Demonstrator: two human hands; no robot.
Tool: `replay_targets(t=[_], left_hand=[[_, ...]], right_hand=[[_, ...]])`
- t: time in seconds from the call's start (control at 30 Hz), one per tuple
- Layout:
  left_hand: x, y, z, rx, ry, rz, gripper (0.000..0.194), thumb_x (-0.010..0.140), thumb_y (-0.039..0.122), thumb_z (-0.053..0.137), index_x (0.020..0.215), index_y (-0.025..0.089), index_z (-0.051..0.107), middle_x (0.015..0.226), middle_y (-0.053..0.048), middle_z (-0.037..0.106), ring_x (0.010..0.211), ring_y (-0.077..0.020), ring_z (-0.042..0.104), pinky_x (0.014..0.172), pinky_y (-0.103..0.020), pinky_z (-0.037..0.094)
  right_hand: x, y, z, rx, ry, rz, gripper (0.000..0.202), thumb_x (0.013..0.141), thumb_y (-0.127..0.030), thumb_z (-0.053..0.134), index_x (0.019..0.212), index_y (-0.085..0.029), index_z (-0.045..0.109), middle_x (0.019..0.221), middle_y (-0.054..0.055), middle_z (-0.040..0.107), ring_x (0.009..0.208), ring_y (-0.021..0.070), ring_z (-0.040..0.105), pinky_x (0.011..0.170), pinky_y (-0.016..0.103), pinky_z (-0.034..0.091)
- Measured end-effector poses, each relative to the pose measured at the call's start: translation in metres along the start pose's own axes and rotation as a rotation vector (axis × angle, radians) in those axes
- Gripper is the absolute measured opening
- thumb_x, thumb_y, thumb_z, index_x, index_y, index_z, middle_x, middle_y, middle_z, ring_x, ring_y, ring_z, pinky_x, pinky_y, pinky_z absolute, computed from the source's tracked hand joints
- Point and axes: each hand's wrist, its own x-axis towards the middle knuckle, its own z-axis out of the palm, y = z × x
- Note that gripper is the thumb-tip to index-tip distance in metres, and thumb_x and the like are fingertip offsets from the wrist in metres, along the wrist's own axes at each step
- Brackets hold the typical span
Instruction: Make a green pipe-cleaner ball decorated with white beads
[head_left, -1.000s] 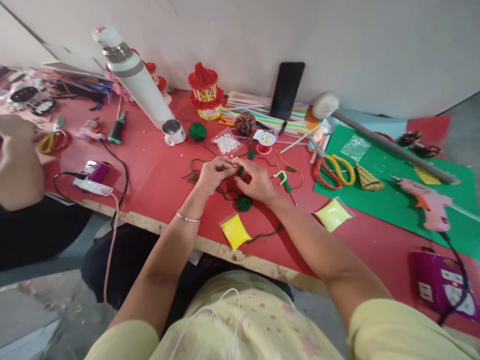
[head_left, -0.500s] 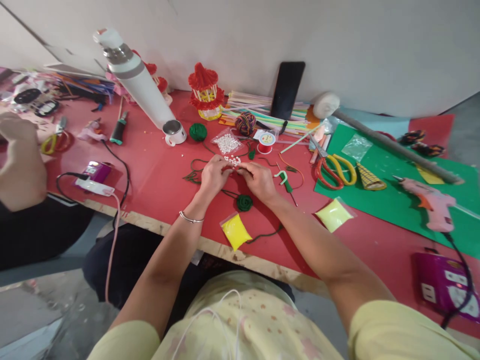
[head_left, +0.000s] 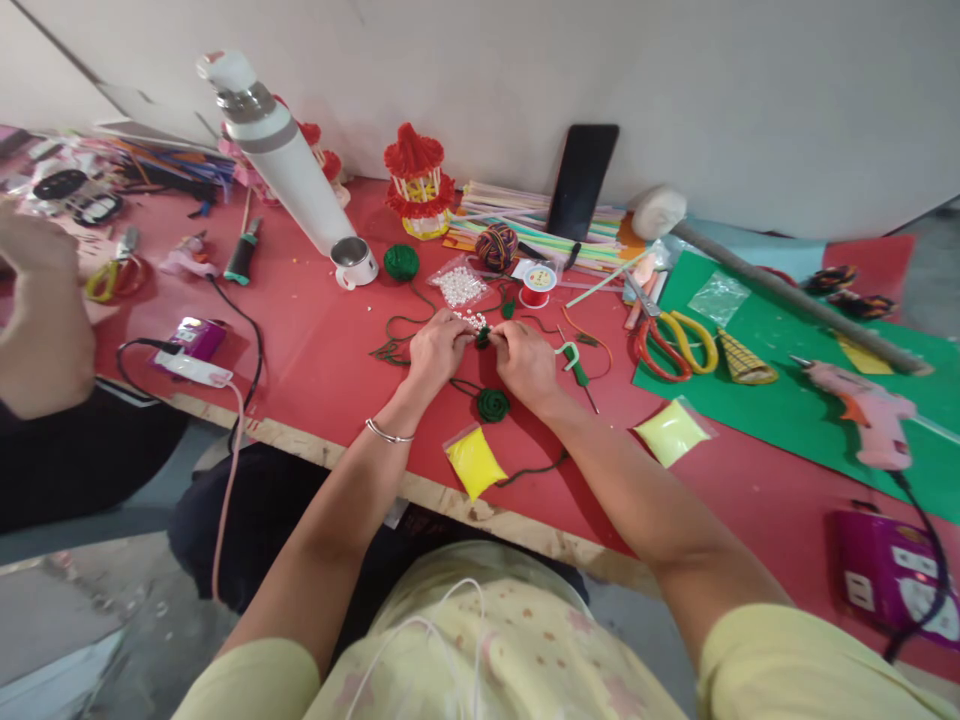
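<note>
The left hand (head_left: 437, 350) and the right hand (head_left: 525, 362) meet over the red tabletop (head_left: 300, 350), and the fingertips of both are pinched narrow on a small dark green piece (head_left: 483, 336), which is between them. It is probably held from two sides because one hand alone would not keep so small a thing steady. How each finger presses cannot be told, as the knuckles cover a part of it.

Loose white beads (head_left: 474, 320) lie just beyond the fingertips, perhaps so that either hand can pick them easily; the clear bag with more beads (head_left: 458, 284) is behind them. A coiled green rosette (head_left: 493, 404) rests near the right wrist, apart from the fingers. The scissors (head_left: 679, 340) and the pink glue gun (head_left: 859, 405) lie on the right side, seemingly to leave free room for the forearms. The phone (head_left: 582, 182) leans upright at the wall, maybe so that its screen faces the person.

As for materials, the rosette looks soft and ropy, like wound yarn, and the green yarn ball (head_left: 401, 262) looks similar. The beads are round and a little shiny. The yellow packet (head_left: 475, 462) is a flat, filled pouch of clear plastic. The red-thread spool (head_left: 536, 287) has a round, pale top, and the white flask (head_left: 289, 165) is a smooth cylinder with a metallic neck.
</note>
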Motion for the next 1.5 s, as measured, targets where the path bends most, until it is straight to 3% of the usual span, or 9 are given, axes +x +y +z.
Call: replay_targets(t=[0.07,0.17,0.27,0.37,0.47,0.63,1.5], left_hand=[[0.000,0.000,0.000,-0.130,-0.005,-0.018,0.013,0.087,0.022,0.066,0.090,0.020,0.078,0.095,-0.008,0.072,0.088,-0.0209,0.066,0.076,-0.030,0.049],[0.001,-0.001,0.000,-0.415,-0.034,-0.159,0.011,0.083,0.027,0.070,0.088,0.018,0.075,0.082,-0.005,0.072,0.065,-0.0157,0.064,0.062,-0.027,0.049],[0.001,0.002,0.000,-0.627,-0.036,-0.294,0.019,0.075,0.031,0.078,0.084,0.016,0.074,0.072,-0.002,0.071,0.053,-0.0128,0.061,0.054,-0.025,0.048],[0.002,0.007,-0.002,-0.722,-0.020,-0.332,0.029,0.067,0.035,0.086,0.085,0.015,0.075,0.070,-0.002,0.071,0.051,-0.0119,0.061,0.051,-0.024,0.048],[0.001,0.012,-0.006,-0.759,-0.022,-0.361,0.038,0.063,0.037,0.089,0.091,0.014,0.079,0.071,-0.003,0.072,0.050,-0.0104,0.059,0.048,-0.022,0.046],[0.000,0.013,-0.007,-0.771,-0.006,-0.397,0.037,0.060,0.039,0.091,0.084,0.014,0.078,0.060,-0.001,0.067,0.048,-0.0098,0.057,0.045,-0.021,0.043],[0.000,0.013,-0.006,-0.797,-0.017,-0.396,0.043,0.056,0.043,0.094,0.083,0.014,0.077,0.066,-0.001,0.069,0.046,-0.0075,0.055,0.043,-0.020,0.041]], right_hand=[[-0.001,0.000,0.000,0.018,0.030,-0.002,0.022,0.105,-0.032,0.048,0.101,-0.020,0.065,0.097,0.011,0.070,0.089,0.0251,0.063,0.075,0.034,0.046],[-0.001,-0.001,-0.003,0.062,0.064,-0.014,0.023,0.106,-0.034,0.045,0.100,-0.020,0.063,0.098,0.010,0.068,0.091,0.0244,0.062,0.076,0.035,0.046],[0.000,-0.003,-0.006,0.099,0.076,-0.016,0.023,0.106,-0.034,0.045,0.099,-0.021,0.062,0.097,0.010,0.068,0.091,0.0241,0.061,0.077,0.035,0.047],[0.000,-0.006,-0.009,0.109,0.105,-0.001,0.023,0.106,-0.034,0.045,0.098,-0.021,0.062,0.098,0.010,0.068,0.090,0.0232,0.062,0.077,0.035,0.047],[0.001,-0.007,-0.009,0.110,0.124,-0.004,0.023,0.106,-0.034,0.045,0.099,-0.021,0.063,0.099,0.009,0.068,0.089,0.0223,0.063,0.077,0.034,0.047],[0.002,-0.008,-0.009,0.131,0.141,-0.002,0.024,0.106,-0.036,0.045,0.099,-0.021,0.063,0.098,0.009,0.068,0.087,0.0213,0.063,0.077,0.034,0.048],[0.003,-0.012,-0.012,0.116,0.122,-0.053,0.023,0.107,-0.033,0.045,0.100,-0.020,0.063,0.099,0.009,0.069,0.091,0.0208,0.064,0.077,0.032,0.047]])
